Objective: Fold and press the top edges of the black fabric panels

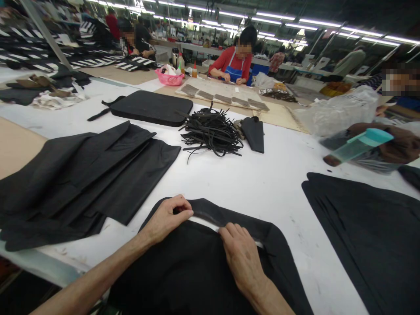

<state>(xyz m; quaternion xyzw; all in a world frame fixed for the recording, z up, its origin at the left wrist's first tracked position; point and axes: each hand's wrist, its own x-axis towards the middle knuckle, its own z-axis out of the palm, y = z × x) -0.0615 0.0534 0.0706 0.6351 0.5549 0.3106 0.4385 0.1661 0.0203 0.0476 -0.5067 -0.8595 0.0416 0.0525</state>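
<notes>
The left hand (172,214) has its thumb and fingertips brought together, pinching the edge of a black fabric piece (183,271) where a narrow white strip (205,224) shows. The right hand (241,249) lies across the same edge farther along, fingers bent down onto the fabric; whether it grips or only presses cannot be told. The fabric piece is at the near side of the white-topped table (275,175), directly before the person, its lower part running out of view, with a black border with rounded corners fanning out beyond the strip. To the left lies a stack of creased black fabric (75,175), and to the right, apart from the hands, more flat black panels (364,236). Farther off, a flat black padded case (152,107) with loose straps at one end lies beside a tangled heap of thin black strips (213,133), and a tapered black piece (254,135) sits just right of the heap. A clear bottle with a turquoise lid (357,148) leans on its side near a crumpled plastic bag (349,109) and brown cloth (398,142). Across the table, near a pink basket (169,79), a co-worker (234,61) in a red top and blue apron bends over a pale sheet bearing grey-brown pieces (223,99).
</notes>
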